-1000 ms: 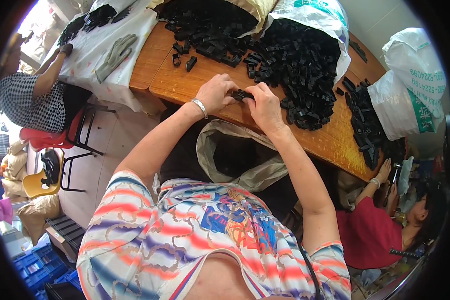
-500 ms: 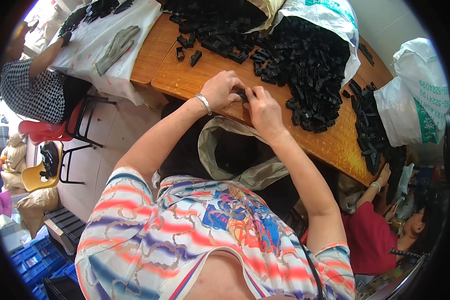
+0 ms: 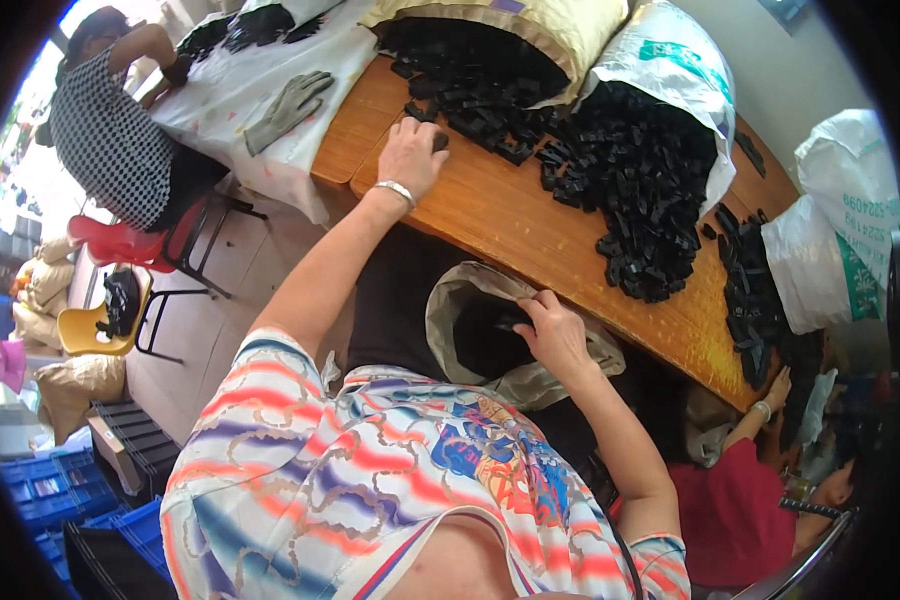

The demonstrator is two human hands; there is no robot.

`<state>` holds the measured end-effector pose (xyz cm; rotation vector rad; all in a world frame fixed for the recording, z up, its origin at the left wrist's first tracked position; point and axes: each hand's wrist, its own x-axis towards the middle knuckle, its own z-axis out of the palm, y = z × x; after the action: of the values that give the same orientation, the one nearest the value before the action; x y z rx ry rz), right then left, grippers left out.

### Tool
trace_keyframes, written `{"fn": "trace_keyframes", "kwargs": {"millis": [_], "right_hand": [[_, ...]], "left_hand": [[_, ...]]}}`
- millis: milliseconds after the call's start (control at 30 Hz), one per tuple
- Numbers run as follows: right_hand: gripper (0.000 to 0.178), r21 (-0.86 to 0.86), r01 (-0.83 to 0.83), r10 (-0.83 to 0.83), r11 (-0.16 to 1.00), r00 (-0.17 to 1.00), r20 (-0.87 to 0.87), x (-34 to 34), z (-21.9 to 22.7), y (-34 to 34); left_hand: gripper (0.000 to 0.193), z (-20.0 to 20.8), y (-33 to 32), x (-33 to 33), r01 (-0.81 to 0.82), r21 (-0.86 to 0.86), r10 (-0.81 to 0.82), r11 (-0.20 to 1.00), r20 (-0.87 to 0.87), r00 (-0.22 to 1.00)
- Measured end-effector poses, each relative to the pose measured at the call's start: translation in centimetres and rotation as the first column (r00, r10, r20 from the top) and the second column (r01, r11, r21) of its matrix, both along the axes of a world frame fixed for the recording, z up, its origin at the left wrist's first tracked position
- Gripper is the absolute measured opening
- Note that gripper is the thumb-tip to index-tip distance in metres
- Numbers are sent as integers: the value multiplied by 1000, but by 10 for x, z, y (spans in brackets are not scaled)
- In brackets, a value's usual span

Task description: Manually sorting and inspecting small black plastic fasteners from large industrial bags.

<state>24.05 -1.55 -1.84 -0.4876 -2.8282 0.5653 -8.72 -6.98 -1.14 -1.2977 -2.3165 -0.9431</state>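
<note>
My left hand is on the wooden table with its fingers bent down, closed at a small black plastic piece beside the thumb. The fingers partly hide what lies beneath them. My right hand is over the mouth of a beige sack in front of me, thumb and fingers apart. A small pale glint shows by its thumb tip against the dark inside; what it is I cannot make out. Many similar black plastic pieces lie heaped on the table to the right of my left hand.
A tan sack and a white sack spill black pieces across the table. A grey glove lies on the white-covered table at left. One person sits there; another person in red is at lower right.
My hands, together over the table edge before, have parted. The left has gone outward to the loose pieces; the right has come down to the sack. The whole view has shifted slightly.
</note>
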Motion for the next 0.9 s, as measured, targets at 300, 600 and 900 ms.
{"fn": "trace_keyframes", "kwargs": {"millis": [300, 600, 900], "right_hand": [[9, 155, 275, -213, 949, 919, -331, -68, 27, 94], [31, 282, 316, -299, 906, 949, -102, -95, 25, 112], [25, -35, 253, -254, 967, 967, -26, -64, 28, 94]], "left_hand": [[12, -1, 16, 29, 82, -105, -84, 991, -14, 996], [12, -2, 24, 85, 325, -141, -334, 935, -44, 942], [30, 0, 4, 99, 403, 48, -405, 914, 177, 897]]}}
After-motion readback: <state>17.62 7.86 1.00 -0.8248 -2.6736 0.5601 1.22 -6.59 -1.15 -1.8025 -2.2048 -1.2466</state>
